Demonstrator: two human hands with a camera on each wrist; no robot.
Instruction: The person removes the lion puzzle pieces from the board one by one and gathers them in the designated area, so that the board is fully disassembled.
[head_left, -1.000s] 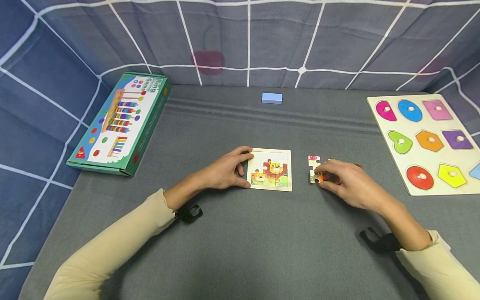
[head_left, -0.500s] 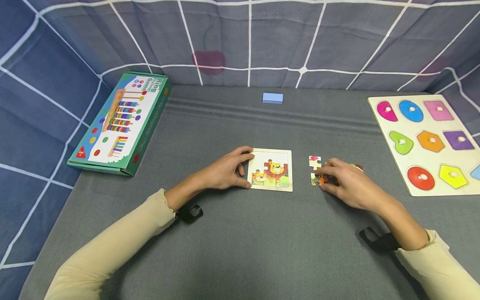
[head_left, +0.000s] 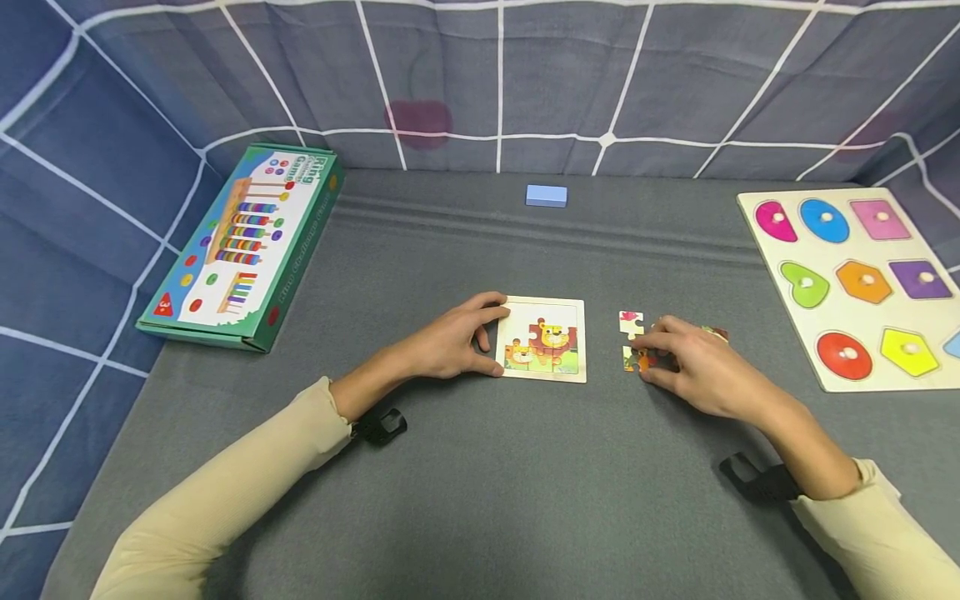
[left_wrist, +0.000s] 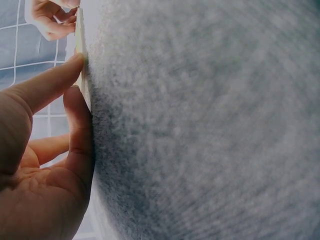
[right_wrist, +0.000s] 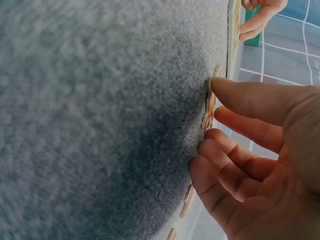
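Observation:
A square wooden puzzle board (head_left: 540,308) lies on the table, its lower part filled with pieces showing a lion and a cub. My left hand (head_left: 457,337) holds the board by its left edge, index finger at the upper corner and thumb at the lower one. To the right of the board, my right hand (head_left: 690,367) has its thumb and fingers around a puzzle piece (head_left: 637,360) that lies at table level. Just above it is another puzzle piece (head_left: 628,322) with a pink print. Further loose pieces are partly hidden under the right hand; one puzzle piece (head_left: 716,332) peeks out beyond the knuckles.
A green ring game box (head_left: 240,242) lies at the left. At the back is a small blue block (head_left: 546,196). A shape board (head_left: 813,327) with knobbed coloured shapes lies at the right. Behind the grey table (head_left: 480,492) hangs a checked cloth (head_left: 555,83).
The right hand has shifted very slightly, uncovering more of the loose piece behind its knuckles. The left hand and the puzzle board stay put.

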